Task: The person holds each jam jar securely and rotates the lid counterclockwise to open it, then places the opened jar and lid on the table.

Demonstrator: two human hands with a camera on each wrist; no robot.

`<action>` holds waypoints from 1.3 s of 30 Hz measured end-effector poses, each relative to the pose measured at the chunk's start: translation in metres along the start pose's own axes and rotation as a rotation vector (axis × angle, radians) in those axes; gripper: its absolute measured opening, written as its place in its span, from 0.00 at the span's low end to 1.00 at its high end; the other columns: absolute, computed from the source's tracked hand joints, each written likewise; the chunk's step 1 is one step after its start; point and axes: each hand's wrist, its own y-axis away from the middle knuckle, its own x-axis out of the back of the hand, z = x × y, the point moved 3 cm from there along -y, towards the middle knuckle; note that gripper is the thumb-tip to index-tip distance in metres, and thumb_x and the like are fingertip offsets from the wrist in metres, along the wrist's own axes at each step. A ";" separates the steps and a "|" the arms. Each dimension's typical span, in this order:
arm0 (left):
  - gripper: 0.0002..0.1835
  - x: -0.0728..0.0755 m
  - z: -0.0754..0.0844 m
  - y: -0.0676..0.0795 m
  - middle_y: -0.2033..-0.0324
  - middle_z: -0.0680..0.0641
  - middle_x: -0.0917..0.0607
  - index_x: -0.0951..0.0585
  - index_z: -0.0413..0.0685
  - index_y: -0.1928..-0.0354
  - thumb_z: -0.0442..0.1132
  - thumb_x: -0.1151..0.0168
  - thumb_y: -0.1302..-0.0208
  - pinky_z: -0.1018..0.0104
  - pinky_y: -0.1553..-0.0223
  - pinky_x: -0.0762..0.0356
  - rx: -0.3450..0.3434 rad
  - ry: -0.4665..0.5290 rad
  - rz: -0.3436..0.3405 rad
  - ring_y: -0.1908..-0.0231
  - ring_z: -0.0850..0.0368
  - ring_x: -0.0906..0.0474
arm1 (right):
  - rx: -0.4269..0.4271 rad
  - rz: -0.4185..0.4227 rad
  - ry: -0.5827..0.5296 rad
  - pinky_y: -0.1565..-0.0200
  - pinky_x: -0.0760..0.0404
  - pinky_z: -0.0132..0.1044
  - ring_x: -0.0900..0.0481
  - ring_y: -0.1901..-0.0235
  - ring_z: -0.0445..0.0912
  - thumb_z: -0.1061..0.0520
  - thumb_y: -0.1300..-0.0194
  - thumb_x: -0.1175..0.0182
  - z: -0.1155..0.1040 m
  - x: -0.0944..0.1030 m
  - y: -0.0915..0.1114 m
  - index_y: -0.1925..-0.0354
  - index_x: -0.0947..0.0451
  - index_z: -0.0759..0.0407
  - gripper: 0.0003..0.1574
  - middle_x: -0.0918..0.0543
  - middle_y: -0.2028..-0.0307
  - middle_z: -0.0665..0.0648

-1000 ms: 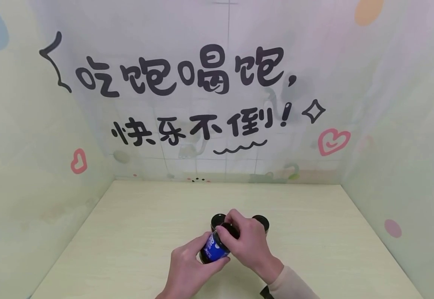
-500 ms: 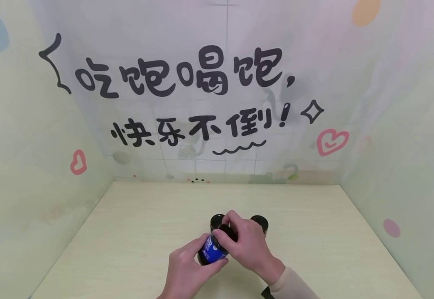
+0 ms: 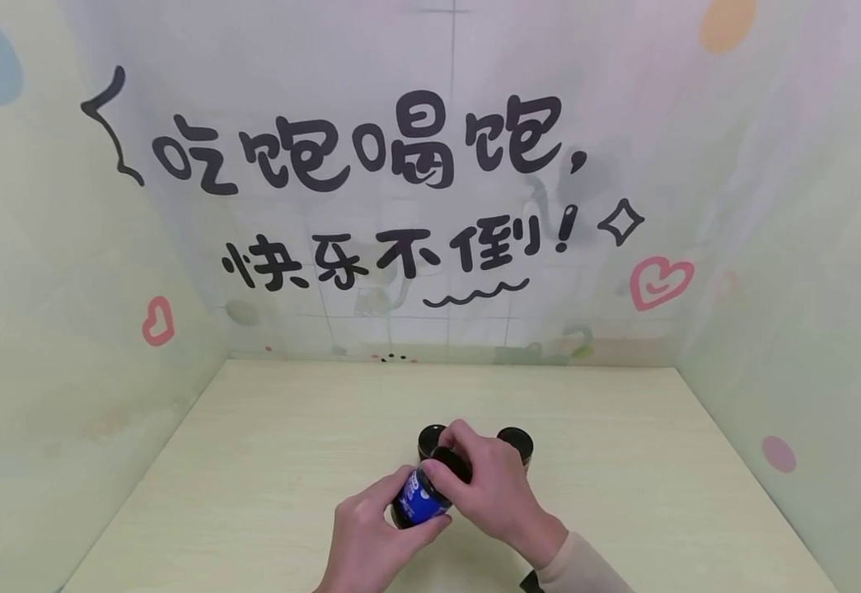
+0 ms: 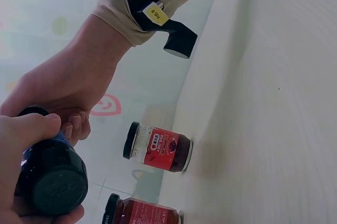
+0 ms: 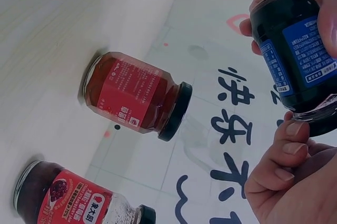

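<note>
Above the table, my left hand [image 3: 371, 527] grips the body of a dark glass jar with a blue label [image 3: 418, 501]. The jar is tilted, its black lid [image 3: 454, 463] pointing up and to the right. My right hand [image 3: 500, 486] has its fingers and thumb curled round that lid. In the right wrist view the jar's label [image 5: 310, 50] and the lid [image 5: 322, 124] show between both hands. The left wrist view shows the jar's dark base [image 4: 59, 190]. No gap between lid and jar can be made out.
Behind the hands stand two upright red-labelled jam jars with dark lids, one strawberry jam jar [image 5: 129, 95] and another jam jar [image 5: 73, 197]. A printed wall [image 3: 445, 329] closes off the back of the pale wooden table [image 3: 252, 461]. A black wrist camera [image 4: 179, 40] sits on the right sleeve.
Both hands and the jar stay almost in place, with only a tiny shift left and down. The right hand keeps hold of the lid throughout.
</note>
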 end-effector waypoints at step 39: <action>0.30 0.002 -0.003 0.003 0.63 0.68 0.20 0.21 0.63 0.54 0.59 0.27 0.64 0.79 0.67 0.26 -0.022 0.003 0.017 0.66 0.72 0.23 | 0.075 -0.026 0.027 0.84 0.39 0.25 0.37 0.85 0.30 0.37 0.41 0.45 -0.006 0.002 0.001 0.62 0.32 0.38 0.13 0.33 0.83 0.36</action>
